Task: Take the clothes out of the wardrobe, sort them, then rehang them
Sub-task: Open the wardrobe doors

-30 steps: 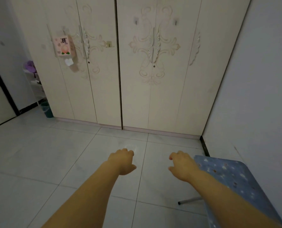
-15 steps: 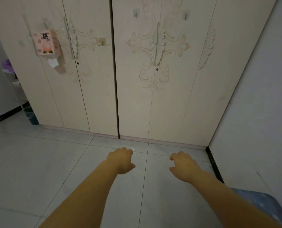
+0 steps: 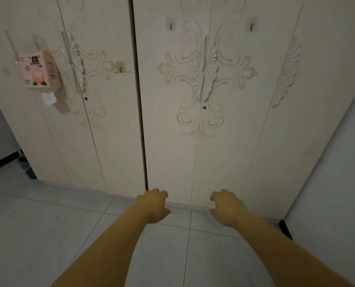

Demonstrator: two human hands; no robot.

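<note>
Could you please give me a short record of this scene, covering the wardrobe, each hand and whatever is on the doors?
furniture: wardrobe, all visible doors shut, no clothes in view
left hand: held out toward the wardrobe, fingers loosely curled, holds nothing
right hand: held out likewise, holds nothing, not on a handle
on doors: pink tissue box hanging on a left door; three small hooks, bare
ground: pale tiled floor

I see the wardrobe (image 3: 230,154) straight ahead, cream-white and filling the upper view. All its doors are closed. Raised scroll carvings flank the long vertical handles (image 3: 204,65) where the door pairs meet. It stands upright on the floor (image 3: 48,224), its right end against the wall (image 3: 338,183).
</note>
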